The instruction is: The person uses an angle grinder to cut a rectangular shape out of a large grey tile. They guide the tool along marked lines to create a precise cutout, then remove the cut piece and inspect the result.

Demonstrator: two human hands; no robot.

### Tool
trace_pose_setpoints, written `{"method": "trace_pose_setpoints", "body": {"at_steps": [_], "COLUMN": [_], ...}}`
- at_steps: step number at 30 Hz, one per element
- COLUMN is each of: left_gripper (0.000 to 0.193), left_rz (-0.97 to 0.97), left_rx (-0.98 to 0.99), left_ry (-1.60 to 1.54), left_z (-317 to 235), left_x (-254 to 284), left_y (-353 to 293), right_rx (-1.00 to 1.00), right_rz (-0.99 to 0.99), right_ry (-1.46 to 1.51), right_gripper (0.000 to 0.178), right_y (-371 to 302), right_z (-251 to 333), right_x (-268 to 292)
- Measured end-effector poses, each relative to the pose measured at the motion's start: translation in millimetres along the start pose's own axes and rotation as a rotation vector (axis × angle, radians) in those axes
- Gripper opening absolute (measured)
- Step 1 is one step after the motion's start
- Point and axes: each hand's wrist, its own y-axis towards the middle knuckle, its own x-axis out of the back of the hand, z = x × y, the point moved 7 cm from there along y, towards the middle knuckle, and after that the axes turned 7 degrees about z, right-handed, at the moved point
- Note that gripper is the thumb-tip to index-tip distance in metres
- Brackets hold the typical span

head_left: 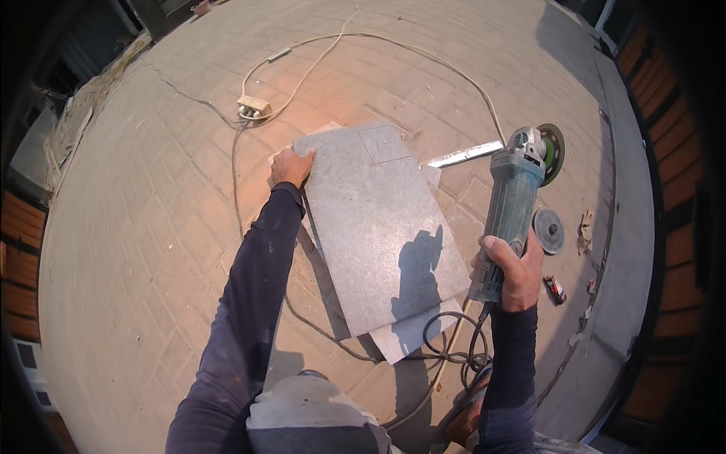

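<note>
1. Head view: grey tile point(378, 234), flat, rectangular, finely speckled, with thin reddish lines near its far edge, lies mostly right of the bent fingers of the left hand point(290, 166).
2. Those fingers touch its far left corner; whether they grip it, I cannot tell.
3. Right hand point(516, 271): fingers closed around the teal-cased angle grinder point(510, 197), metal head and round disc point(555, 155) beyond them.

Right fingers point(501, 252) around a teal angle grinder point(509, 200), left fingers point(301, 161) on a grey slab point(374, 227)
</note>
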Motion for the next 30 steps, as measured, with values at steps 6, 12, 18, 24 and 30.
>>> {"method": "trace_pose_setpoints", "body": {"at_steps": [6,12,18,24,30], "left_gripper": [0.056,0.058,0.056,0.056,0.054], "left_rz": [-0.035,0.655,0.89,0.818,0.612], "left_rx": [-0.11,-0.013,0.09,0.165,0.178], "left_ry": [0.173,-0.294,-0.252,-0.158,0.034], "left_z": [20,51,51,59,26], "left_x": [9,-56,-46,-43,-40], "left_y": [-55,-214,-235,-235,-259], "right_rx": [0.032,0.115,0.212,0.238,0.08], "right_rz": [0.077,0.1,0.208,0.325,0.373], "right_ry": [0.171,0.017,-0.138,-0.185,-0.158], "right_gripper": [0.043,0.044,0.045,0.047,0.06], "right_y": [35,62,106,133,128], "right_z": [74,136,184,156,6], "right_x": [32,85,112,95,2]}}
